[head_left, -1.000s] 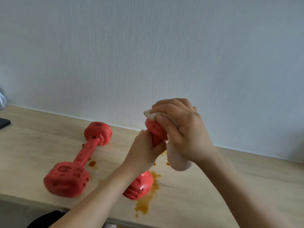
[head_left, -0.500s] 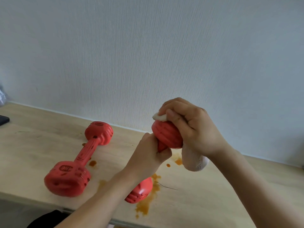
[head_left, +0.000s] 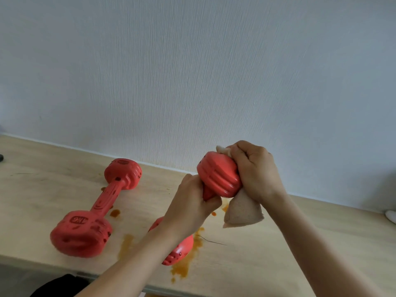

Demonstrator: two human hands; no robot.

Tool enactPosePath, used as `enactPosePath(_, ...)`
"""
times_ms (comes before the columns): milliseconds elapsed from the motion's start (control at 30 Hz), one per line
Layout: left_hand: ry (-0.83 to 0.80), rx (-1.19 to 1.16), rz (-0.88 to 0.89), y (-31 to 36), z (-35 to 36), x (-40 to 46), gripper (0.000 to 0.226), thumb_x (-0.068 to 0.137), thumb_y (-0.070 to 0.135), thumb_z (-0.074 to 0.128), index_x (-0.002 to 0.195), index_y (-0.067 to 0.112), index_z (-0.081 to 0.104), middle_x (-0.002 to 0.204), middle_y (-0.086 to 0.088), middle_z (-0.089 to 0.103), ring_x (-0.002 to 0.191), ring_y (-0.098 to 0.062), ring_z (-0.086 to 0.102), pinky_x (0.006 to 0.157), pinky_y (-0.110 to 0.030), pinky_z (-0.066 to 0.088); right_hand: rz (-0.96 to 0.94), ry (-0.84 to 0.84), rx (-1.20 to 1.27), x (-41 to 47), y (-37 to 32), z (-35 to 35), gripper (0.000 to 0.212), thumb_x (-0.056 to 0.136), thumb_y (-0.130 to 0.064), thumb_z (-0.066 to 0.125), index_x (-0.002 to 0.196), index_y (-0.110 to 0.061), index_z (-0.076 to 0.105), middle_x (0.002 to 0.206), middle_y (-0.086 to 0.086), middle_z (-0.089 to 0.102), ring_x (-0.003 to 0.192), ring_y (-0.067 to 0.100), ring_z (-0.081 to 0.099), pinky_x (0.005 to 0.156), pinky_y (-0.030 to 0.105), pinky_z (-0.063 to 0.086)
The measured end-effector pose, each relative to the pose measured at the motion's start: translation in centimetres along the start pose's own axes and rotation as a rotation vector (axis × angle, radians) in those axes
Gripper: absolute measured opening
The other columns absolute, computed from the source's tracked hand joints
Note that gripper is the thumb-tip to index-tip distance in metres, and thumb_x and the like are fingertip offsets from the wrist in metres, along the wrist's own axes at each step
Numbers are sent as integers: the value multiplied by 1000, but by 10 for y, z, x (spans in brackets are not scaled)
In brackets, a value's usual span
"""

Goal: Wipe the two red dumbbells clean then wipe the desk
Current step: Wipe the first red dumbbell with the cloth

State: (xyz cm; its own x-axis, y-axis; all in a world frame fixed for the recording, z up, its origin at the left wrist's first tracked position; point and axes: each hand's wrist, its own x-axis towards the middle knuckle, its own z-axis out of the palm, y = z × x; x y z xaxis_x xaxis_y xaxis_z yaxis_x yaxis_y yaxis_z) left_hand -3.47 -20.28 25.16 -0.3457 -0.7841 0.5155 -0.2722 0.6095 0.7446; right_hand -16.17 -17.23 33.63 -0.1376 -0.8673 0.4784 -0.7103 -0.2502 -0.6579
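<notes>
- Head view, handling: held dumbbell (head_left: pixel 218 179) probably rigid and fairly heavy for its size, with a moulded coat that looks smooth and could turn slick under the orange sauce; best taken round the narrow bar, between the two bulbous ends.
- Gripped just so by the left hand (head_left: pixel 192 204), fingers wrapped round the bar right below the upper head, lower head (head_left: pixel 177 249) down near or on the desk (head_left: pixel 278 243) (contact hidden behind the forearm).
- Cloth (head_left: pixel 242 213) soft and limp, bunched in the right hand (head_left: pixel 255 172), whose curled fingers press it against the far side of the upper head; loose end hanging below the wrist.
- Head view, looks: upper head bright red, ribbed, seemingly clean on the visible face; lower head speckled with dark spots.
- Second dumbbell (head_left: pixel 96 209) lying flat to the left, well apart from both hands, untouched, spotted along bar and ends, raised marking on the near end.
- Orange smears (head_left: pixel 182 269) and drops on the pale wood around the lower head, judged not yet wiped.
</notes>
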Motion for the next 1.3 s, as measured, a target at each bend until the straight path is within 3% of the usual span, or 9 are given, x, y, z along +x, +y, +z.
enactPosePath(100, -28, 4, 32, 2, 0, 3, 26, 63, 17, 50, 49, 20, 28, 41, 5, 34, 45, -9, 35, 47, -18, 23, -275, 140, -72, -10, -5, 4, 26, 95, -21, 52, 78, -10, 69, 83, -5, 66, 82, 8, 59, 77, 21, 42)
enactPosePath(200, -37, 46, 82, 4, 1, 5, 35, 63, 14, 51, 45, 23, 22, 36, 6, 35, 42, -9, 35, 43, -14, 21, -479, 1, -184, -3, -19, 0, 25, 91, -17, 49, 83, -14, 73, 89, -6, 67, 86, 14, 60, 82, 25, 42)
enactPosePath(567, -13, 92, 137, -10, 14, 5, 30, 66, 31, 50, 55, 30, 22, 46, 11, 25, 54, -11, 27, 56, -25, 21, 144, -458, 9, 27, -15, -16, 36, 101, -25, 41, 90, -18, 75, 94, -13, 73, 91, -2, 65, 88, 18, 44)
enactPosePath(667, -44, 108, 128, -9, 18, 3, 22, 64, 43, 44, 58, 22, 42, 54, 9, 47, 66, -15, 42, 67, -32, 36, 222, -431, 24, 18, -8, -22, 42, 102, -32, 35, 98, -17, 74, 99, -10, 72, 93, 1, 65, 84, 15, 45)
enactPosePath(800, -23, 124, 124, -5, 18, 5, 25, 63, 43, 43, 57, 19, 43, 55, 6, 48, 68, -20, 44, 65, -32, 36, 249, -247, 17, 4, 2, -19, 54, 102, -38, 30, 110, 1, 65, 113, 15, 67, 106, 28, 62, 97, 39, 46)
enactPosePath(900, -38, 84, 131, -4, 15, 10, 34, 64, 27, 53, 51, 30, 22, 42, 11, 25, 52, -14, 26, 53, -29, 21, 175, -91, 106, -13, -2, -11, 44, 103, -34, 30, 113, -14, 68, 117, -6, 66, 112, 7, 57, 104, 30, 39)
enactPosePath(1033, -46, 57, 69, -8, 13, 13, 40, 70, 21, 60, 50, 27, 26, 40, 10, 26, 52, -12, 23, 53, -27, 22, 98, 48, 134, -35, -3, 0, 44, 92, -43, 32, 123, -29, 61, 128, -18, 54, 125, 4, 42, 111, 37, 29)
enactPosePath(1133, -55, 27, 15, -10, 10, 15, 37, 70, 22, 58, 49, 26, 27, 39, 9, 36, 52, -12, 26, 52, -28, 22, -19, -7, 121, -51, 0, 3, 59, 83, -37, 32, 140, -27, 44, 143, -21, 37, 134, -7, 22, 116, 33, 17)
enactPosePath(1300, -103, 20, -17, -12, 3, 20, 43, 76, 17, 61, 50, 23, 26, 40, 9, 35, 52, -11, 24, 51, -29, 22, -293, -105, -37, -54, 11, -1, 63, 87, -10, 43, 146, -27, 28, 154, -10, 25, 144, 3, 13, 118, 29, 11)
